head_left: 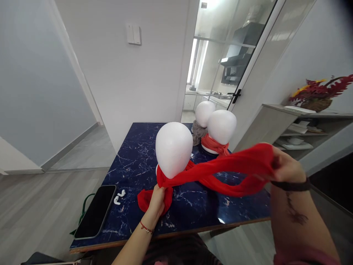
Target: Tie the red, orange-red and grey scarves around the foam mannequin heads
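Observation:
A white mannequin head (173,147) stands upright on the dark blue marbled table (135,154). Around its neck runs a red scarf (215,167). My left hand (157,198) is closed on the scarf just below the chin, and a loose end of the cloth hangs beneath it onto the table. Out to the right, my right hand (286,165) grips the scarf and holds it stretched away from the neck. A lower loop of the same cloth runs back behind the head. The right fingertips are partly covered by fabric and slightly blurred.
Behind stand a white head with a coral scarf (216,145) and another with a grey scarf (199,130). A phone (96,211) and white earbuds (119,197) lie at the table's left. A shelf unit (292,129) with a flower basket (317,103) is at right.

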Demonstrator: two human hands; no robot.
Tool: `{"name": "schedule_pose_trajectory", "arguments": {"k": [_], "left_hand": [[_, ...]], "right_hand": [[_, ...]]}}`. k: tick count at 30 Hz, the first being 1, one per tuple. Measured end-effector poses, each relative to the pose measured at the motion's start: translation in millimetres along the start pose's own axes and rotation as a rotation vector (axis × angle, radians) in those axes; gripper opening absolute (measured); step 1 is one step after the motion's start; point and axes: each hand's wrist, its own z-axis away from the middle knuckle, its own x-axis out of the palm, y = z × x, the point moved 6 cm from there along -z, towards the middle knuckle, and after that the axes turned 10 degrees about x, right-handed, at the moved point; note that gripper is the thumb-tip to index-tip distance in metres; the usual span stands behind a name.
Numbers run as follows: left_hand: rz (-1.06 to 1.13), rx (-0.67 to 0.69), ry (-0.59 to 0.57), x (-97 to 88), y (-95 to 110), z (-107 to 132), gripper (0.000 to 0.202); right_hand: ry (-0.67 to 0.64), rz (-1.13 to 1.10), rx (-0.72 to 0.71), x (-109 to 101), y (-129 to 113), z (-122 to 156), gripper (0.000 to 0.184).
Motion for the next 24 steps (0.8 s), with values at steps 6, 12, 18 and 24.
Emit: {"name": "schedule_pose_trajectory", "arguments": {"k": [6, 12, 18, 24], "left_hand": [[-0.033, -0.038, 0.020, -2.8, -6.9, 7.6, 0.024], [0.172, -0.166, 0.119, -3.5, -13.1, 12.1, 0.021], [0.226, -0.224, 0.158, -0.1, -4.9, 11.9, 0.032], [0.173, -0.237, 0.143, -5.3, -9.3, 8.6, 0.032]], "right_hand": [[-0.325, 0.433, -0.533, 122.3, -142.2, -22.3, 0.021], [-0.424, 0.647, -0.768, 199.5, -194.5, -83.0, 0.036], [-0.311, 0.780, -0.610, 214.5, -177.1, -189.0, 0.032], [-0.222, 0.750, -0.122, 171.4, -99.7, -250.1, 0.033]]}}
